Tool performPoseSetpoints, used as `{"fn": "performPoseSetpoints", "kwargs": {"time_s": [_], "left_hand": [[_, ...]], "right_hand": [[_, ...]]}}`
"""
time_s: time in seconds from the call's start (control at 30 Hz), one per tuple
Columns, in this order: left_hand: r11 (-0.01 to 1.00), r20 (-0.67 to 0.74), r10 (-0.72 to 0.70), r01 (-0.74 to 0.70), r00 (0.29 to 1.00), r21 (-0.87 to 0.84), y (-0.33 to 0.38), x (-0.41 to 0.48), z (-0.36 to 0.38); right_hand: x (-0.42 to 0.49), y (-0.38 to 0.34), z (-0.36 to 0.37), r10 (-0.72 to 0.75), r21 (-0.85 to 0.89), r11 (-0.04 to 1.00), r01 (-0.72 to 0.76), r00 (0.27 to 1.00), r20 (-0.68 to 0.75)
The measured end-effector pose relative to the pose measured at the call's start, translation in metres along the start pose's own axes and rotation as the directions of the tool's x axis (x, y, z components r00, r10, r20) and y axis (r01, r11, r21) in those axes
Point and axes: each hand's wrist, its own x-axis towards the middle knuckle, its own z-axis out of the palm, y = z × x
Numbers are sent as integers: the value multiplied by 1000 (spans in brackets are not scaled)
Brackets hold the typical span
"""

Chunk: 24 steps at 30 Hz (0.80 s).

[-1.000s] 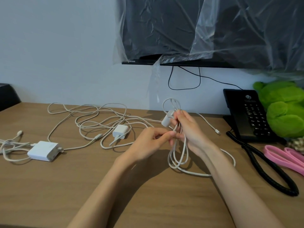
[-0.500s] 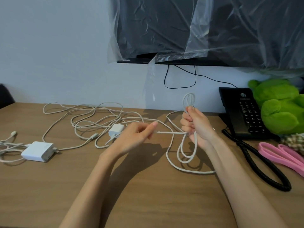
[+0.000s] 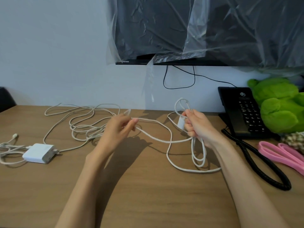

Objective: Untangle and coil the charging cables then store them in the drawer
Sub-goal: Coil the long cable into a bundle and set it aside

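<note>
I read the wooden counter point(image 3: 148, 203) across the whole lower view. On its left half a loose tangle of white cables point(image 3: 85, 127) sprawls toward the white power adapter point(image 3: 38, 153), well apart from the work in hand. No drawer shows anywhere.

The part-made coil point(image 3: 199, 155) hangs from the right hand point(image 3: 200, 129), with loops poking out above the fist and dangling below it toward the counter. That grip is curled round the bunched loops, with a small white charger plug point(image 3: 181, 123) held against them.

The left hand point(image 3: 117, 130) sits off to the left at about the same height, and its grip pinches the free strand point(image 3: 156, 137) between thumb and fingertips.

What the coming move turns on is this: the strand's long axis runs left to right between the two grips and sags in the middle. So the slack lies leftward of the coil, and the left hand is nearer to it. I judge the next wrap calls for the left hand to carry that strand across to the right grip.
</note>
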Motion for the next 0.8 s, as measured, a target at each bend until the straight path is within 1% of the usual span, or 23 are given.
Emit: {"fn": "performPoseSetpoints", "kwargs": {"time_s": [0.07,0.13,0.2,0.23,0.33,0.4,0.47,0.63,0.8], "left_hand": [[991,138,48,-30,989,-130,12,-2,6],[986,271,52,-5,961,-169,23,-5,16],[979,351,54,19,935,-203,32,-9,25],[971,365,40,50,930,-236,36,-10,27],[949,334,-26,129,942,-289,39,-12,24],[935,321,-64,169,945,-310,38,-11,21],[913,304,-102,211,947,-349,38,-10,18],[884,201,-175,243,964,-398,48,-10,17],[892,167,-191,243,967,-382,49,-11,18]], "right_hand": [[2,1,1,-14,44,999,17,998,-67],[3,1,4,-12,107,994,23,995,-103],[2,1,6,-13,99,995,23,995,-103],[1,2,7,-9,81,997,16,996,-89],[-3,1,9,-1,-7,1000,1,1000,17],[-5,1,10,-19,-83,996,27,995,94],[-7,2,12,-30,-147,988,50,991,132],[-12,1,21,4,-171,985,34,976,217],[-16,3,31,38,-180,984,9,967,254]]}}
